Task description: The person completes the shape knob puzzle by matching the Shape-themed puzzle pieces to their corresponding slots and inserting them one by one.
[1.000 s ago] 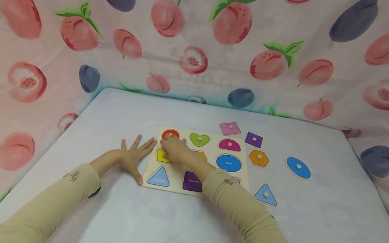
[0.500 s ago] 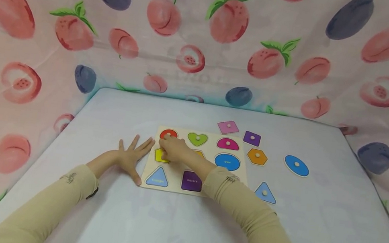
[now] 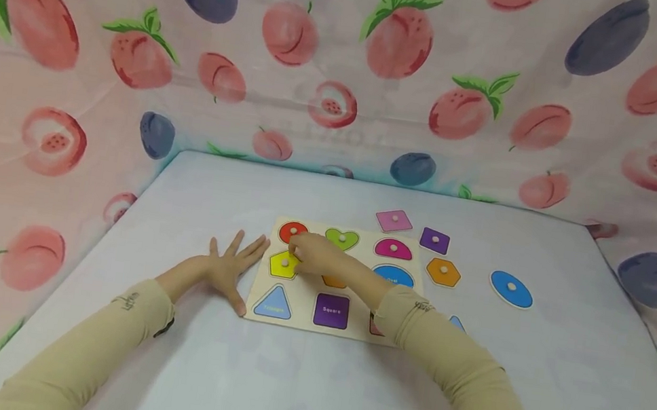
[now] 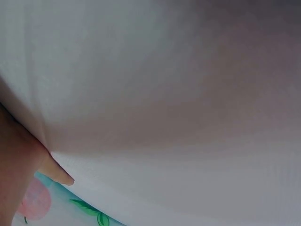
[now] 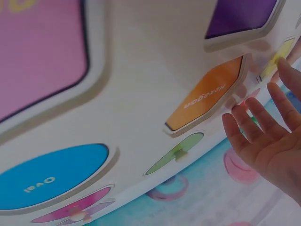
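My right hand (image 3: 318, 253) hovers over the puzzle board (image 3: 305, 298), just right of the yellow pentagon piece (image 3: 280, 269), whose knob shows. In the right wrist view its fingers (image 5: 265, 120) are loosely bent and grip nothing; the thumb side is close to the yellow pentagon (image 5: 277, 61). My left hand (image 3: 228, 269) lies flat on the table with fingers spread, its fingertips and thumb at the board's left edge. A red circle (image 3: 287, 233), green heart (image 3: 341, 242) and magenta semicircle (image 3: 393, 249) sit in the back row. Printed recesses show for triangle (image 3: 273, 302), square (image 3: 331, 310) and hexagon (image 5: 207, 94).
Loose knobbed pieces lie right of the board: pink rhombus (image 3: 394, 224), purple square (image 3: 434, 245), orange hexagon (image 3: 442, 278) and blue oval (image 3: 511, 294). A light blue triangle (image 3: 457, 323) is mostly hidden by the right sleeve (image 3: 445, 356). Fruit-print cloth (image 3: 373, 94) hangs behind the table.
My right hand has drawn back to the right from the yellow pentagon and let go of it, so its knob now shows. The left hand stays in place. The head view has shifted slightly.
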Motion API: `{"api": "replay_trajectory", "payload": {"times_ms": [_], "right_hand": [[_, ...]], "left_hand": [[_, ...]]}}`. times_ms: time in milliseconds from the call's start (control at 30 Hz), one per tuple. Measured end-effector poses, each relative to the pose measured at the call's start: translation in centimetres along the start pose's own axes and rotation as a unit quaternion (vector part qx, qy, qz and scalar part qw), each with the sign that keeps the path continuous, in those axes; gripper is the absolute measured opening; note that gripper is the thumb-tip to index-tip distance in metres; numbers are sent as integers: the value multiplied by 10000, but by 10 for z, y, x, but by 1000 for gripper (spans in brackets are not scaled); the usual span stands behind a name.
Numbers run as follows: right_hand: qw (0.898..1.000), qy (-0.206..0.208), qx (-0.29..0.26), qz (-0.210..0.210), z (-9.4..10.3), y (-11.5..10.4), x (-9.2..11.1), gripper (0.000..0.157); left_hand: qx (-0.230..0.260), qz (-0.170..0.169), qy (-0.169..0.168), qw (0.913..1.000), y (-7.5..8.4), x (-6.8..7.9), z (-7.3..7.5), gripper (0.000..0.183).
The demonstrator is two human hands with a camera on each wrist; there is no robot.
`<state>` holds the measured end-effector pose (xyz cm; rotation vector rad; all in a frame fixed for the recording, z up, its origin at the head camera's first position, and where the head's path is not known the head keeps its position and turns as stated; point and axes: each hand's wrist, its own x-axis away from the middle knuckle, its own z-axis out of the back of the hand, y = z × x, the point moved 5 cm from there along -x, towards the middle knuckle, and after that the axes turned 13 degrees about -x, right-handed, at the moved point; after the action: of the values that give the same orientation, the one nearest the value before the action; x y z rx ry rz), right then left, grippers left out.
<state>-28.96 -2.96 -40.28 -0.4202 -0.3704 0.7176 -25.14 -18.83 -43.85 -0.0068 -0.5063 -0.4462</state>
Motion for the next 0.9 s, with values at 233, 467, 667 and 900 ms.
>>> {"api": "replay_trajectory", "payload": {"times_ms": [233,467,667,900], "right_hand": [[9973,289,-426,-514,12,13,18,26],[9964,554,-488,-427,25,18,42,17],[9933,817,-670,-464,34,29,58,16],[9903,1056,-768,-477,41,47,76,19]], "left_hand": [[1,-18,3,10000,4,-4,4,139],[10,49,-70,10000,3,0,3,138],[-9,57,4,10000,2,0,2,137],[110,30,-46,9999,3,-2,-1,139]]}}
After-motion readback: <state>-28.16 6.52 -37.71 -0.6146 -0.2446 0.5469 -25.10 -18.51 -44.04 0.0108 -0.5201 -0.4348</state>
